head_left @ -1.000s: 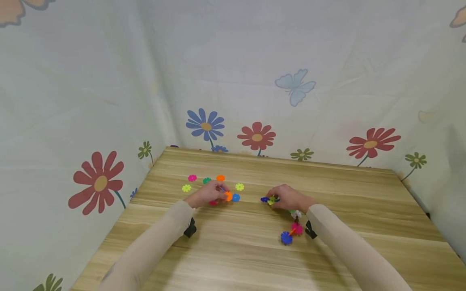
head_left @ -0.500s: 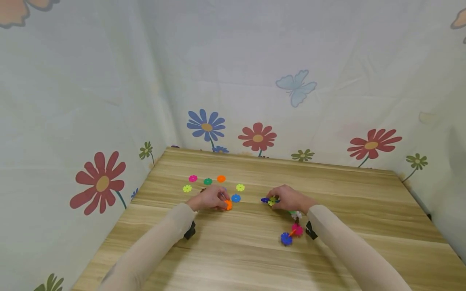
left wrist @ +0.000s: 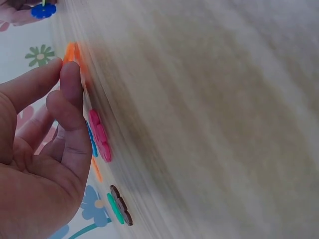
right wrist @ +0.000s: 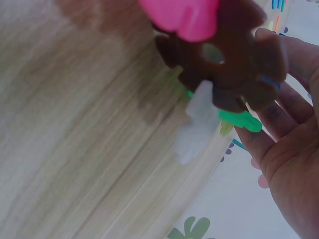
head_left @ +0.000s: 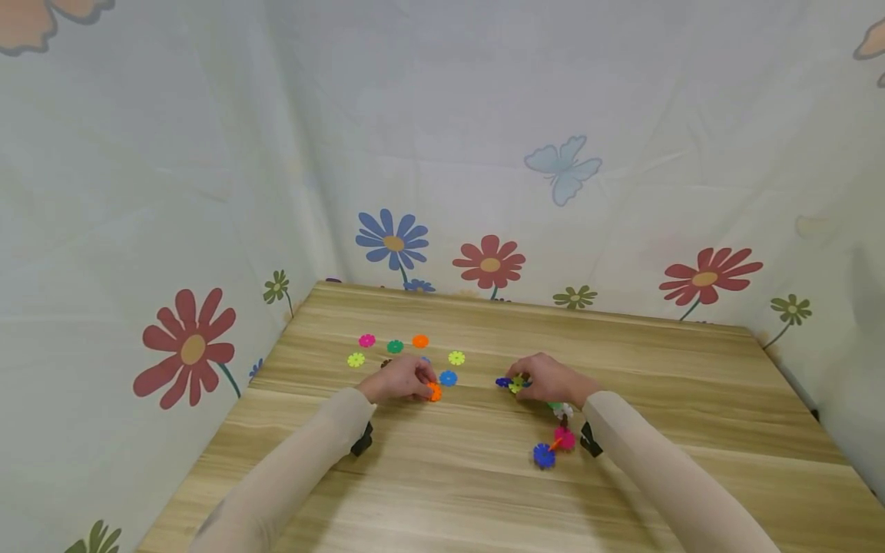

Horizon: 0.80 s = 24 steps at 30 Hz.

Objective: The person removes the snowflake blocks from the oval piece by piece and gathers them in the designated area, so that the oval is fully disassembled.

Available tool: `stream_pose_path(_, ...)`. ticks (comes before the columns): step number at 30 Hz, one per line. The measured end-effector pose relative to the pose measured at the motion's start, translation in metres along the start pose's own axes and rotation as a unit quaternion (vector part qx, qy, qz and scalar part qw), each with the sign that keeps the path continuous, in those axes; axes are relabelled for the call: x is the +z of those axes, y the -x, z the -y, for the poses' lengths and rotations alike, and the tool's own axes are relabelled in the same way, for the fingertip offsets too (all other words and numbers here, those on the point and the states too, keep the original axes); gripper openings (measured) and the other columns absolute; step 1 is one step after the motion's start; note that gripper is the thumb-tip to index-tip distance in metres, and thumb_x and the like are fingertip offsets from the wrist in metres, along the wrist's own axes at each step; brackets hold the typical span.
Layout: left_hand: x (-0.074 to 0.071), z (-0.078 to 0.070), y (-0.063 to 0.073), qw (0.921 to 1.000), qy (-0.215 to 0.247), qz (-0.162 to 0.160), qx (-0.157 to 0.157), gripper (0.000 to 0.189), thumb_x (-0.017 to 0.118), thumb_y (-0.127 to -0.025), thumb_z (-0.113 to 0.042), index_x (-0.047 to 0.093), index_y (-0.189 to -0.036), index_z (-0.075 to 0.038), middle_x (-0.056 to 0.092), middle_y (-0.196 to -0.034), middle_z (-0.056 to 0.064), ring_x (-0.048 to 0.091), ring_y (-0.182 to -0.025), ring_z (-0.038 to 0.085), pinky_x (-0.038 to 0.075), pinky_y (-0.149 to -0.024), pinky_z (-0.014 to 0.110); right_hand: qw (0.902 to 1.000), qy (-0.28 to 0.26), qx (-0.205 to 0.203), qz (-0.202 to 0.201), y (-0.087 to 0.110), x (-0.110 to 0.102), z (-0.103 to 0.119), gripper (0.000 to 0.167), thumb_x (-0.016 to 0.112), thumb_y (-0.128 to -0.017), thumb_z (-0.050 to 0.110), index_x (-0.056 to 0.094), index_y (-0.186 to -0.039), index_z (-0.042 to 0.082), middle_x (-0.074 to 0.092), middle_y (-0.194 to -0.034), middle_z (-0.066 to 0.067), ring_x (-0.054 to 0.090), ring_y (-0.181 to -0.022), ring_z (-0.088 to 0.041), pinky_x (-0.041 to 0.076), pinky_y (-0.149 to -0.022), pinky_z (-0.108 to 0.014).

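Disc of orange scalloped plastic point(head_left: 434, 392), lower centre: one, left hand point(head_left: 402, 377) pinching it; right hand point(head_left: 549, 377) grips one multicoloured plastic-flower chain point(head_left: 563, 411).

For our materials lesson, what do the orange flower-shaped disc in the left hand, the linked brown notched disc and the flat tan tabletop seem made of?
Held orange disc: probably plastic, evenly bright; finish unclear.
Linked brown disc: likely plastic; smooth, faint sheen, even notches.
Tabletop: streaked grain, soft sheen; wood or printed laminate, can't tell.

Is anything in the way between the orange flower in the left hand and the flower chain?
Nothing visible blocks the straight way from the orange flower to the chain; a light blue flower lies close beside that line.
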<state>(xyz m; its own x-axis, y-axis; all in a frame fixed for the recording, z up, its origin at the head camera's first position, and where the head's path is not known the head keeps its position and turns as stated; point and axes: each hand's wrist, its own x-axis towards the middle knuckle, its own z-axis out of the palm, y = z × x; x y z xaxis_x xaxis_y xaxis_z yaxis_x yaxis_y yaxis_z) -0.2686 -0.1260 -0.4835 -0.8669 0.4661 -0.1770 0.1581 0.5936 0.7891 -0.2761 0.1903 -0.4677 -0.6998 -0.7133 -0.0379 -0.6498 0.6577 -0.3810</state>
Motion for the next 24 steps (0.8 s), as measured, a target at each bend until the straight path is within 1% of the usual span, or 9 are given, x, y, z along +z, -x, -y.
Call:
stream_pose_path(7,0.0,-0.001,-0.001,1.0,0.001,-0.01,0.002,0.013,0.071,-0.083,-0.005,0.066,-0.094,-0.003,0.064,-0.082,0.003,0.059,-0.068,0.017,0.051,-0.06,0.029,0.9999,-0.004,0.011,0.0,0.002,0.001,0.0,0.031,0.074,-0.082,0.014,0.067,-0.112,0.008,0.066,-0.108,-0.002,0.06,-0.093,-0.018,0.05,-0.081,-0.035)
stream_pose_path(10,0.0,-0.003,-0.002,0.9999,0.007,-0.014,-0.006,0.008,0.068,-0.086,-0.005,0.066,-0.093,-0.003,0.064,-0.081,0.003,0.059,-0.067,0.017,0.05,-0.06,0.028,0.9999,0.001,0.011,-0.002,0.003,0.0,0.0,0.031,0.074,-0.082,0.014,0.068,-0.112,0.008,0.065,-0.108,-0.002,0.06,-0.093,-0.018,0.05,-0.081,-0.035)
stream_pose_path(14,0.002,-0.009,-0.004,0.9997,0.004,-0.025,-0.007,0.009,0.062,-0.091,-0.01,0.065,-0.096,-0.003,0.064,-0.081,0.005,0.059,-0.067,0.018,0.047,-0.058,0.028,0.9999,0.006,0.009,-0.003,0.003,0.0,0.0,0.031,0.074,-0.083,0.014,0.068,-0.112,0.009,0.063,-0.108,-0.002,0.06,-0.092,-0.018,0.05,-0.08,-0.035)
stream_pose_path(17,0.007,-0.018,-0.008,0.9995,0.0,-0.03,0.008,0.013,0.059,-0.093,-0.013,0.065,-0.099,-0.002,0.064,-0.083,0.008,0.058,-0.068,0.02,0.046,-0.059,0.029,0.9999,0.003,0.012,-0.001,0.003,0.0,0.001,0.031,0.074,-0.083,0.014,0.067,-0.113,0.009,0.063,-0.107,-0.001,0.059,-0.092,-0.018,0.049,-0.08,-0.035)
stream_pose_path(20,0.016,-0.028,-0.014,0.9992,0.019,-0.028,0.021,0.014,0.059,-0.093,-0.011,0.064,-0.101,0.0,0.065,-0.088,0.011,0.061,-0.072,0.022,0.048,-0.061,0.029,0.9999,-0.002,0.013,-0.004,0.002,0.0,0.001,0.03,0.074,-0.083,0.014,0.067,-0.112,0.008,0.064,-0.108,-0.002,0.059,-0.092,-0.018,0.05,-0.081,-0.036)
stream_pose_path(23,0.028,-0.035,-0.021,0.9977,0.06,-0.023,0.02,0.016,0.06,-0.093,-0.009,0.062,-0.103,0.002,0.065,-0.093,0.013,0.063,-0.074,0.024,0.05,-0.06,0.029,0.9998,-0.008,0.019,-0.008,0.002,0.001,0.0,0.029,0.074,-0.083,0.014,0.068,-0.111,0.008,0.064,-0.109,-0.002,0.06,-0.094,-0.018,0.05,-0.082,-0.036)
stream_pose_path(24,0.031,-0.038,-0.023,0.9969,0.073,-0.023,0.015,0.016,0.06,-0.092,-0.009,0.062,-0.104,0.002,0.065,-0.093,0.014,0.064,-0.074,0.025,0.051,-0.06,0.03,0.9997,-0.01,0.02,-0.01,0.002,0.002,-0.001,0.028,0.074,-0.083,0.013,0.068,-0.11,0.008,0.065,-0.108,-0.002,0.06,-0.094,-0.018,0.05,-0.083,-0.036)
